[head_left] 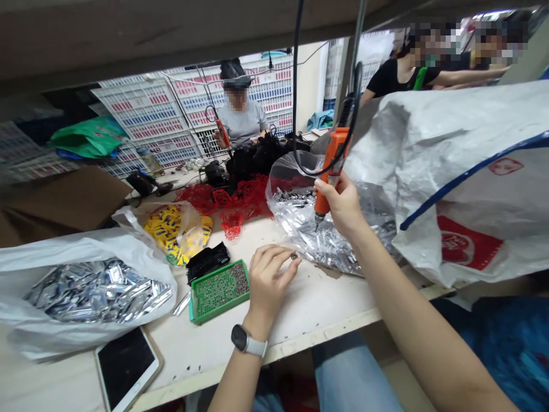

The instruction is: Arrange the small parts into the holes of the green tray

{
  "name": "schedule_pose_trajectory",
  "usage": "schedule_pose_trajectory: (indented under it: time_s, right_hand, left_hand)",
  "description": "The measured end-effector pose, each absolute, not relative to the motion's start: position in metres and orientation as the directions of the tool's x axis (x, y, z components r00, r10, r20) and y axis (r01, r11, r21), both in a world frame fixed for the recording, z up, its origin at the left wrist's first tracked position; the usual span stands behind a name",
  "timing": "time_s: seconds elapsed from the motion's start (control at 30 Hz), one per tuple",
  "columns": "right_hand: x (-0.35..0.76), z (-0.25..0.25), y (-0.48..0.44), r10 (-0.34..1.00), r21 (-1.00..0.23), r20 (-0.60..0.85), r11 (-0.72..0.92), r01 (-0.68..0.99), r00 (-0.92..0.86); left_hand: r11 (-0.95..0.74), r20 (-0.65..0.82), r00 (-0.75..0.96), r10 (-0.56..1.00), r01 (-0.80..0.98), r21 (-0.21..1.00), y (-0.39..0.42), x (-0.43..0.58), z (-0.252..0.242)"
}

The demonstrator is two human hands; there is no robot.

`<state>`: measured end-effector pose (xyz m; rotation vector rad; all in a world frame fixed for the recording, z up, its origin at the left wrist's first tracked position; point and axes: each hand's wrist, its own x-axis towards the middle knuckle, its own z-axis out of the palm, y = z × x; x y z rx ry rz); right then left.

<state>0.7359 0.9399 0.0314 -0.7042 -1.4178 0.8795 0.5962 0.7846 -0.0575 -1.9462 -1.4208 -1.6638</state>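
Now the orange electric screwdriver (329,171) stands upright over the clear bag of metal parts (317,237), gripped in the closed right hand (343,205); the left hand (268,280) pinches a small dark part (294,256) above the table (309,309); beside it lies the green tray of screws (218,290); nearby lies a tablet (126,366).

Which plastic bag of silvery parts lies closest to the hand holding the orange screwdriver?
The clear bag right under the right hand; the white bag sits far left, beyond the green tray.
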Motion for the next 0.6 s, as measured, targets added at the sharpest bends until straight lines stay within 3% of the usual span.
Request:
schedule_pose_trajectory:
  time_s: [0.13, 0.2, 0.27, 0.33, 0.43, 0.6]
  right_hand:
    - [0.74, 0.02, 0.917, 0.782, -0.783, 0.622, 0.62, 0.046, 0.05]
    - [0.742, 0.018, 0.892, 0.637, -0.663, 0.748, 0.716, 0.218, 0.186]
    - [0.745, 0.016, 0.862, 0.488, -0.53, 0.848, 0.782, 0.328, 0.207]
    - [0.748, 0.012, 0.836, 0.473, -0.423, 0.879, 0.834, 0.354, -0.063]
    - [0.752, 0.003, 0.812, 0.563, -0.44, 0.729, 0.821, 0.364, -0.39]
    - [0.75, -0.01, 0.802, 0.662, -0.555, 0.565, 0.747, 0.366, -0.493]
  left_hand:
    - [-0.527, 0.863, -0.124, 0.49, 0.746, 0.406, 0.766, 0.59, -0.054]
    - [-0.526, 0.871, -0.122, 0.476, 0.754, 0.394, 0.76, 0.587, -0.052]
    - [-0.52, 0.879, -0.117, 0.462, 0.767, 0.375, 0.757, 0.584, -0.05]
    - [-0.508, 0.887, -0.111, 0.448, 0.785, 0.355, 0.754, 0.581, -0.049]
    - [-0.482, 0.894, -0.106, 0.435, 0.811, 0.331, 0.751, 0.58, -0.05]
    - [-0.449, 0.893, -0.084, 0.443, 0.841, 0.302, 0.746, 0.582, -0.055]
